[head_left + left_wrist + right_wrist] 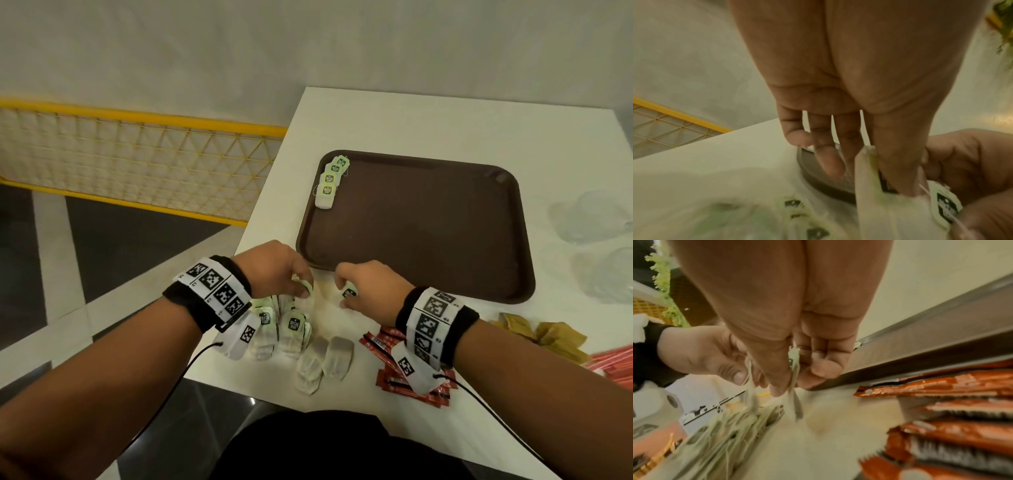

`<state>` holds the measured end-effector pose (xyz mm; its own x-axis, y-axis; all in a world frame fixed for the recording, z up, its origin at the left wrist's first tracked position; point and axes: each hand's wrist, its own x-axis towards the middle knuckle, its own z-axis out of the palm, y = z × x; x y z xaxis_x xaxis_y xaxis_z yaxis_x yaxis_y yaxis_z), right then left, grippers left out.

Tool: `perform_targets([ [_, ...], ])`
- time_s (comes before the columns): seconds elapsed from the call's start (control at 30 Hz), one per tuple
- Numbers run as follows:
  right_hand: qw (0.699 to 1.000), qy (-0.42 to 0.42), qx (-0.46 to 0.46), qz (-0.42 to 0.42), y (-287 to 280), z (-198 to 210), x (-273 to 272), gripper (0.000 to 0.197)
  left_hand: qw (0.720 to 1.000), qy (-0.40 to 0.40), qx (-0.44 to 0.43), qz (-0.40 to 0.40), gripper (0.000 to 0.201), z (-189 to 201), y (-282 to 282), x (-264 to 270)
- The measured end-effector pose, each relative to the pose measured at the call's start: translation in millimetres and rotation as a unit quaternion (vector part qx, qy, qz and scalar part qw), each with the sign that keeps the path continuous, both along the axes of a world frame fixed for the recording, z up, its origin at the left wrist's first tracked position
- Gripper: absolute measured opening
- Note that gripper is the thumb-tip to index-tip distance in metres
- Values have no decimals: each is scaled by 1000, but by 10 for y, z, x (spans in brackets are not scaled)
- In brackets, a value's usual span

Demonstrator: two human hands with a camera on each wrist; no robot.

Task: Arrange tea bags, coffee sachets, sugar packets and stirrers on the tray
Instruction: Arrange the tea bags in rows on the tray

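Observation:
A brown tray [411, 222] lies on the white table, with a short row of green-tagged tea bags [328, 186] in its far left corner. Both hands hover just in front of the tray's near left corner. My left hand [306, 289] pinches a tea bag [871, 191] between thumb and forefinger. My right hand [344, 295] pinches a green tea bag tag [350, 292], seen edge-on as the tag [794, 363] in the right wrist view. A loose pile of tea bags [291, 329] lies under my left wrist.
Red coffee sachets [383, 342] lie beneath my right wrist. Brown packets [548, 334] and orange-red packets [613, 363] sit further right. Clear plastic bags [596, 219] lie beyond the tray's right side. The table's left edge [270, 192] runs close to my left hand.

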<state>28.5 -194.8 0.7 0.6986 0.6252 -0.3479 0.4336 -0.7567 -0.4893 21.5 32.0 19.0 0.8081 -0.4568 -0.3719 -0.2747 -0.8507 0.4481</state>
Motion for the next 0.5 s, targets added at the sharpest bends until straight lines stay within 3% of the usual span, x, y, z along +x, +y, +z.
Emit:
perform_targets([
  [0.17,988,5,144,-53,-85,8,6,27,994,-72,-70,37,10,141,-95,110],
  [0.33,979,-39,177,-91,-96,49,83,24,993,-100,-60,9,13,235,-232,236],
  [0.5,966,-17,226,-124,-80,52,151,16,989,-118,-88,-14,12,291,-331,334],
])
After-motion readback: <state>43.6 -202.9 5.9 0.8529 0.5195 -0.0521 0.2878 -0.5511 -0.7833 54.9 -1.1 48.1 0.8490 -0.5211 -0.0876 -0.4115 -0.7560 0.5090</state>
